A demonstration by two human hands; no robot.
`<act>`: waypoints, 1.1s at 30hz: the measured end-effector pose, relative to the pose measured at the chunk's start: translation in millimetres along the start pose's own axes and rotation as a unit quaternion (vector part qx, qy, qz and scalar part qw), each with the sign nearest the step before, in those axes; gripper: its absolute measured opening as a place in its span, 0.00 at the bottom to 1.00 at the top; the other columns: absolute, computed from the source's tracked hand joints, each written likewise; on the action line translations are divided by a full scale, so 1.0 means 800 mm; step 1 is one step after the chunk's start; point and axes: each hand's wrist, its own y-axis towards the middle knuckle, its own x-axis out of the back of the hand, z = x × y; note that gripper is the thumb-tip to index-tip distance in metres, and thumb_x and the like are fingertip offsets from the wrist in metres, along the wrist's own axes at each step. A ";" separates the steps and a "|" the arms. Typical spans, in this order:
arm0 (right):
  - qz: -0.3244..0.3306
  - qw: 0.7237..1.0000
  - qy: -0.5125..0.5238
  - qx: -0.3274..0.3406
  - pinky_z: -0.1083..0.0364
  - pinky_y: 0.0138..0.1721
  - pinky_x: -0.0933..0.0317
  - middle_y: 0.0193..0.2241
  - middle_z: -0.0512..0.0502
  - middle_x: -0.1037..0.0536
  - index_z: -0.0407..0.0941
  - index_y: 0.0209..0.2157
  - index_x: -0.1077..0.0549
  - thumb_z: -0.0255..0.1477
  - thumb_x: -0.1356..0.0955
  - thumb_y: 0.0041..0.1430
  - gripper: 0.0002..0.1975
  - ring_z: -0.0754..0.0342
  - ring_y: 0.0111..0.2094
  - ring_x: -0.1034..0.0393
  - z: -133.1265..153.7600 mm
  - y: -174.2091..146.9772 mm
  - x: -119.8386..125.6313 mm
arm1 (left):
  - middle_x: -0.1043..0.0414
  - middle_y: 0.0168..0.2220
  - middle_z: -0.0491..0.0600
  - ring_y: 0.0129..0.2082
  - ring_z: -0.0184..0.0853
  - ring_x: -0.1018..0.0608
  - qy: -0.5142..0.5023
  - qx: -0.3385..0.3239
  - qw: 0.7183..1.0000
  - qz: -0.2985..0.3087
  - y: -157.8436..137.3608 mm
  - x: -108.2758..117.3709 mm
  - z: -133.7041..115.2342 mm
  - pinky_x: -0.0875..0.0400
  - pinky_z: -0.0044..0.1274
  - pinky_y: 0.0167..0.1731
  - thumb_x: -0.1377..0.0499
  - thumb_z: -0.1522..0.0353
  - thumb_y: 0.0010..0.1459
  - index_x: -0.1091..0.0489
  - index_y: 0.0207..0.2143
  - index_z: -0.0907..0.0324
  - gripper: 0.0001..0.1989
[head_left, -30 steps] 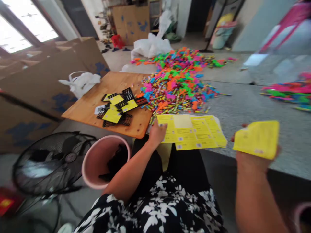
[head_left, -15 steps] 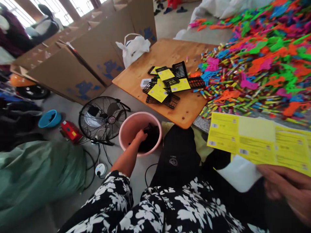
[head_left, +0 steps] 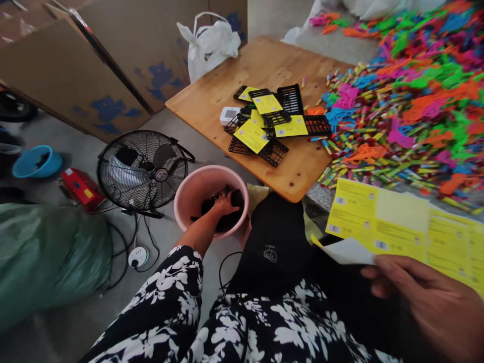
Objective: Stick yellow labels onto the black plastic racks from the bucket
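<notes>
My left hand [head_left: 225, 203] reaches down into a pink bucket [head_left: 183, 201], its thumb and fingers apart over the black plastic pieces [head_left: 229, 222] inside. Some of its fingertips are hidden among them. At the lower right, my right hand [head_left: 427, 292] pinches a peeled yellow sticker [head_left: 350, 250], which curls with its white back showing. Just behind it lies a sheet of yellow labels [head_left: 351, 212] with one blank pale patch. Several black plastic racks [head_left: 290, 100] lie heaped on the wooden board, some bearing yellow stickers [head_left: 252, 135].
A wooden board [head_left: 212, 108] carries the racks and a small white device [head_left: 229, 116]. Colourful plastic pieces and small tubes [head_left: 393, 136] pile up at right. A black fan [head_left: 145, 171] stands left of the bucket, with cords and a power socket [head_left: 138, 257]. Cardboard boxes [head_left: 124, 55] stand behind.
My left hand has shifted within the bucket and its fingers have spread. My right hand has moved left with the sticker, which now curls more. The view has turned slightly right.
</notes>
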 end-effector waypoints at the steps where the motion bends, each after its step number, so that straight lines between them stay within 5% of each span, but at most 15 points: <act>1: 0.023 0.999 0.009 -0.029 0.56 0.23 0.27 0.23 0.41 0.19 0.50 0.25 0.17 0.48 0.25 0.47 0.16 0.50 0.19 0.25 0.008 0.002 0.000 | 0.44 0.67 0.71 0.67 0.64 0.38 -0.007 0.007 1.000 -0.020 -0.001 -0.002 0.000 0.44 0.45 0.64 0.35 0.46 0.51 0.51 0.72 0.62 0.55; 4: 0.039 0.993 0.042 -0.103 0.54 0.25 0.26 0.23 0.41 0.19 0.48 0.24 0.18 0.52 0.25 0.40 0.21 0.49 0.20 0.25 0.031 0.000 -0.004 | 0.50 0.70 0.73 0.70 0.61 0.41 -0.036 0.027 0.996 -0.076 0.002 -0.007 0.001 0.46 0.44 0.65 0.41 0.49 0.58 0.60 0.73 0.67 0.53; 7: 0.040 0.990 0.055 -0.127 0.54 0.24 0.27 0.23 0.41 0.19 0.46 0.23 0.18 0.55 0.25 0.36 0.25 0.49 0.21 0.26 0.040 -0.005 -0.009 | 0.52 0.71 0.73 0.71 0.60 0.44 -0.075 0.032 0.991 -0.104 0.011 -0.009 0.000 0.48 0.42 0.67 0.34 0.53 0.53 0.61 0.73 0.69 0.57; 14: 0.106 0.992 0.047 -0.051 0.55 0.28 0.25 0.27 0.42 0.17 0.45 0.31 0.18 0.53 0.27 0.52 0.24 0.50 0.24 0.23 0.004 -0.009 -0.010 | 0.45 0.69 0.71 0.70 0.53 0.40 -0.204 0.081 0.958 -0.184 0.029 0.005 -0.016 0.46 0.37 0.68 0.31 0.64 0.50 0.57 0.71 0.71 0.55; 19: 0.095 0.991 0.067 0.060 0.57 0.23 0.25 0.24 0.47 0.18 0.50 0.30 0.18 0.48 0.27 0.58 0.16 0.50 0.20 0.23 -0.011 -0.002 -0.006 | 0.41 0.69 0.61 0.69 0.47 0.37 -0.317 0.095 0.907 -0.263 0.007 0.057 -0.018 0.42 0.35 0.68 0.36 0.59 0.56 0.53 0.71 0.61 0.46; 23: 0.060 0.992 0.057 0.092 0.58 0.24 0.25 0.24 0.45 0.18 0.53 0.29 0.17 0.43 0.26 0.60 0.11 0.47 0.23 0.21 -0.006 -0.001 -0.006 | 0.29 0.61 0.60 0.58 0.43 0.24 -0.406 0.071 0.865 -0.287 -0.053 0.121 -0.017 0.29 0.33 0.59 0.58 0.50 0.69 0.45 0.69 0.63 0.36; 25: 0.027 0.992 0.060 0.105 0.56 0.25 0.24 0.24 0.46 0.17 0.54 0.30 0.17 0.42 0.26 0.60 0.09 0.47 0.23 0.21 -0.001 -0.004 -0.010 | 0.23 0.54 0.60 0.52 0.44 0.20 -0.492 0.038 0.827 -0.268 -0.101 0.151 -0.030 0.24 0.34 0.52 0.66 0.43 0.67 0.36 0.64 0.64 0.43; 29: -0.042 0.981 0.037 0.188 0.54 0.33 0.22 0.27 0.49 0.17 0.54 0.36 0.18 0.39 0.27 0.62 0.05 0.46 0.29 0.19 0.014 -0.012 -0.026 | 0.19 0.47 0.59 0.48 0.50 0.18 -0.758 -0.040 0.637 -0.132 -0.195 0.183 -0.097 0.20 0.38 0.44 0.58 0.34 0.59 0.29 0.59 0.62 0.48; 33: -0.114 0.940 -0.003 0.321 0.52 0.40 0.23 0.33 0.49 0.16 0.51 0.43 0.19 0.36 0.28 0.65 0.07 0.48 0.33 0.18 0.036 -0.018 -0.042 | 0.19 0.45 0.60 0.45 0.50 0.17 -0.829 -0.037 0.557 0.035 -0.236 0.179 -0.183 0.19 0.39 0.42 0.52 0.35 0.59 0.28 0.57 0.63 0.45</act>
